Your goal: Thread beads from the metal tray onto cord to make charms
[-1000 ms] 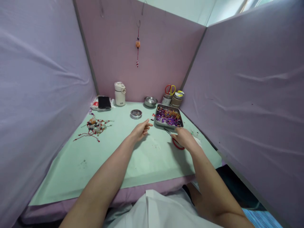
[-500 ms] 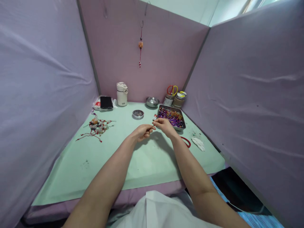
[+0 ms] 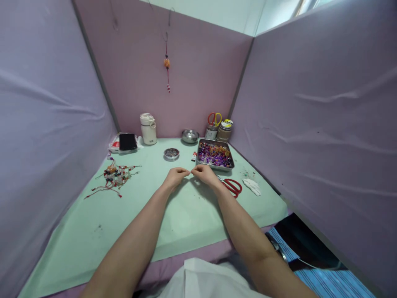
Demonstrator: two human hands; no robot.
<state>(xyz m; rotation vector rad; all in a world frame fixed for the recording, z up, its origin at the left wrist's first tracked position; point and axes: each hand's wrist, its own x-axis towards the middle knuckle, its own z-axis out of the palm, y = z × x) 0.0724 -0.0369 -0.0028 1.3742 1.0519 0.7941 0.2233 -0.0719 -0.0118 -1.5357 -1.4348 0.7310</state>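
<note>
My left hand [image 3: 177,177] and my right hand [image 3: 203,173] are close together over the middle of the green cloth [image 3: 180,219], fingertips nearly meeting. Each is closed in a pinch; whatever lies between the fingers is too small to make out. Behind my right hand stands a metal tray [image 3: 215,168] of purple and orange beads. Red-handled scissors [image 3: 232,186] lie beside my right wrist. A round dish [image 3: 171,154] of small dark pieces is beyond my left hand.
Beaded red cords [image 3: 116,177] lie at the left. Along the back are a phone [image 3: 127,142], a white flask [image 3: 148,130], a steel bowl [image 3: 190,136] and jars [image 3: 224,130]. A beaded cord [image 3: 166,64] hangs above. White cloth [image 3: 252,186] lies right.
The view has turned slightly right. Both hands have come nearer the body, fingertips now level, and more of the red scissors shows.
</note>
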